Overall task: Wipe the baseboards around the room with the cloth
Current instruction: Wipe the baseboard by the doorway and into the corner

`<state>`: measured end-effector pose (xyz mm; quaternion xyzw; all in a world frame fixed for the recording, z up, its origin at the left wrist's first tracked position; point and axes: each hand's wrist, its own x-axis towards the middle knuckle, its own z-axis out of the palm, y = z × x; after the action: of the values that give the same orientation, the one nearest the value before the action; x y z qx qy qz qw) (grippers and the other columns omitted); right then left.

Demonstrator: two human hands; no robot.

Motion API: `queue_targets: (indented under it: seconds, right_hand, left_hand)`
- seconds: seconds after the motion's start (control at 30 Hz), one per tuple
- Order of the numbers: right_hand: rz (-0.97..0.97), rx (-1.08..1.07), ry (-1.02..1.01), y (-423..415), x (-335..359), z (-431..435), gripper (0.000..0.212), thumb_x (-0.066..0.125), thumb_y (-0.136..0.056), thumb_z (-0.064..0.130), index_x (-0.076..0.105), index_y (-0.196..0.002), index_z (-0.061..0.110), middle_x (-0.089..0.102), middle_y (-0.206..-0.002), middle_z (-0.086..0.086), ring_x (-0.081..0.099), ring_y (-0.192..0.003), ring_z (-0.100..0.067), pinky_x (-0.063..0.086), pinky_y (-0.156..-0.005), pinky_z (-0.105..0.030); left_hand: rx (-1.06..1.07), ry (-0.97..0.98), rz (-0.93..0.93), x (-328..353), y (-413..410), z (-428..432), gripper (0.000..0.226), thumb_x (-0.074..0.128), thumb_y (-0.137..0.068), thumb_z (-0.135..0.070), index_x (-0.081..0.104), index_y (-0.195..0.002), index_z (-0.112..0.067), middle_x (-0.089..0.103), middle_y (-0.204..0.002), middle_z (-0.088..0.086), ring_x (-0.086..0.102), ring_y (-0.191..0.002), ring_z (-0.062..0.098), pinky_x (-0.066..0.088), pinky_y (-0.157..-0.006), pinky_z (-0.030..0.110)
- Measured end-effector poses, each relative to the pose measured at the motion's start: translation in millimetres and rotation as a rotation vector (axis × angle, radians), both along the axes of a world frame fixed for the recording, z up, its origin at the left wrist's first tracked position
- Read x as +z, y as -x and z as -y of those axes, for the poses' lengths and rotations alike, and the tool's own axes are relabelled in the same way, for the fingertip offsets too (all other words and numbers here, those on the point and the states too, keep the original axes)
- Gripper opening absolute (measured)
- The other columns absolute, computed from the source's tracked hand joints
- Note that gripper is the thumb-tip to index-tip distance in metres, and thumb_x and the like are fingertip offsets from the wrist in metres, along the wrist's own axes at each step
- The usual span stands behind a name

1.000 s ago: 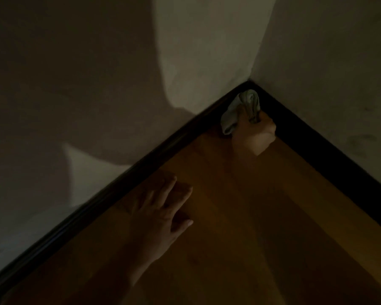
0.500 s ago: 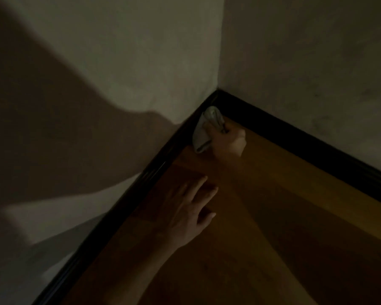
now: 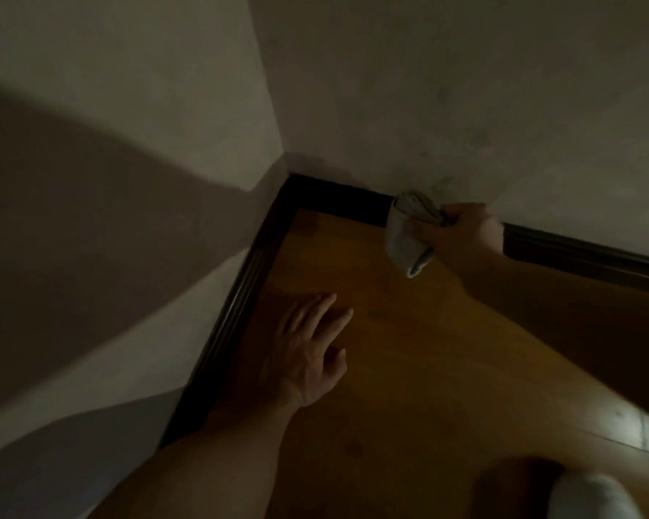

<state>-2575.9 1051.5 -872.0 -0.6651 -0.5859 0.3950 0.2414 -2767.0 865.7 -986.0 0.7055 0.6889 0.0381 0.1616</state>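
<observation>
A dark baseboard [image 3: 338, 198] runs along two pale walls and meets in a corner at centre top. My right hand [image 3: 461, 234] grips a bunched pale grey cloth [image 3: 405, 234] and holds it against the right-hand wall's baseboard, a short way right of the corner. The cloth covers that stretch of the board. My left hand [image 3: 308, 350] rests flat on the wooden floor with fingers spread, beside the left wall's baseboard [image 3: 237, 305].
The wooden floor [image 3: 409, 368] fills the lower middle. A white sock or knee [image 3: 592, 496] shows at the bottom right. The room is dim, with large shadows on the left wall [image 3: 109, 219].
My right hand has carried the cloth out of the corner and rightward along the right wall's baseboard. The view swung to the right. My left hand stays flat on the floor.
</observation>
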Motion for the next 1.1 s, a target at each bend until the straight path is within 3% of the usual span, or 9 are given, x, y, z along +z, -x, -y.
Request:
queue_targets:
  seconds: [0.07,0.17,0.27,0.47,0.6,0.77,0.9,1.1]
  right_hand:
    - [-0.017,-0.03,-0.037,10.5,-11.6,9.0,0.026,0.079,-0.082,0.035,0.06,-0.066,0.038,0.066,-0.067,0.007,0.06,-0.049,-0.001,0.045,-0.04,-0.017]
    - [-0.048,-0.037,-0.097,37.4,-37.5,19.0,0.018,0.077,-0.084,0.037,0.063,-0.072,0.033,0.062,-0.065,0.014,0.06,-0.054,0.007,0.041,-0.039,-0.011]
    - [-0.02,-0.017,-0.189,68.8,-61.3,20.2,0.017,0.071,-0.087,0.039,0.071,-0.088,0.022,0.065,-0.073,0.009,0.062,-0.064,-0.002,0.05,-0.052,-0.022]
    - [0.114,-0.024,-0.352,120.5,-85.2,10.2,0.028,0.069,-0.088,0.039,0.068,-0.085,0.011,0.063,-0.086,-0.006,0.063,-0.08,-0.027,0.049,-0.06,-0.035]
    - [0.145,-0.152,-0.391,121.3,-93.7,13.2,0.03,0.069,-0.087,0.042,0.068,-0.081,0.013,0.064,-0.084,-0.005,0.064,-0.077,-0.028,0.044,-0.056,-0.032]
    - [0.15,-0.101,-0.397,138.3,-92.0,11.0,0.028,0.069,-0.085,0.042,0.068,-0.081,0.015,0.063,-0.085,-0.003,0.063,-0.078,-0.028,0.041,-0.057,-0.031]
    - [0.169,-0.216,-0.449,128.8,-97.6,15.1,0.027,0.071,-0.085,0.041,0.07,-0.082,0.015,0.062,-0.083,-0.003,0.063,-0.072,-0.029,0.033,-0.055,-0.028]
    - [0.189,-0.083,-0.435,123.1,-91.8,11.9,0.028,0.068,-0.085,0.04,0.066,-0.081,0.012,0.06,-0.087,-0.003,0.062,-0.075,-0.029,0.039,-0.055,-0.032]
  left_hand:
    - [-0.006,-0.029,0.01,-1.7,1.2,0.3,0.061,0.043,-0.091,-0.053,0.037,-0.151,-0.042,0.026,-0.163,-0.007,0.027,-0.147,0.019,0.018,-0.121,0.042]
    - [0.004,-0.079,0.017,-8.2,2.4,-0.4,0.061,0.047,-0.09,-0.052,0.039,-0.149,-0.044,0.03,-0.162,-0.008,0.029,-0.146,0.018,0.013,-0.12,0.04]
    - [0.003,-0.127,0.055,-13.8,3.0,0.3,0.061,0.049,-0.089,-0.05,0.04,-0.148,-0.043,0.031,-0.161,-0.008,0.031,-0.146,0.018,0.02,-0.12,0.045]
    - [0.002,-0.148,0.049,-17.2,3.7,0.3,0.061,0.049,-0.089,-0.05,0.041,-0.148,-0.043,0.029,-0.161,-0.01,0.03,-0.146,0.015,0.02,-0.12,0.044]
    - [-0.002,-0.171,0.048,-17.4,1.7,1.0,0.062,0.052,-0.086,-0.047,0.042,-0.147,-0.042,0.032,-0.16,-0.008,0.033,-0.145,0.017,0.021,-0.12,0.046]
    - [0.005,-0.17,0.06,-19.3,2.3,0.8,0.059,0.054,-0.085,-0.046,0.041,-0.142,-0.042,0.032,-0.16,-0.008,0.035,-0.143,0.017,0.025,-0.118,0.048]
    - [-0.005,-0.177,0.066,-19.4,3.7,0.4,0.062,0.054,-0.085,-0.046,0.041,-0.145,-0.042,0.031,-0.16,-0.008,0.032,-0.145,0.017,0.018,-0.12,0.043]
    - [-0.01,-0.154,0.062,-15.2,4.4,0.4,0.063,0.054,-0.086,-0.045,0.042,-0.147,-0.041,0.033,-0.16,-0.008,0.033,-0.145,0.017,0.02,-0.12,0.044]
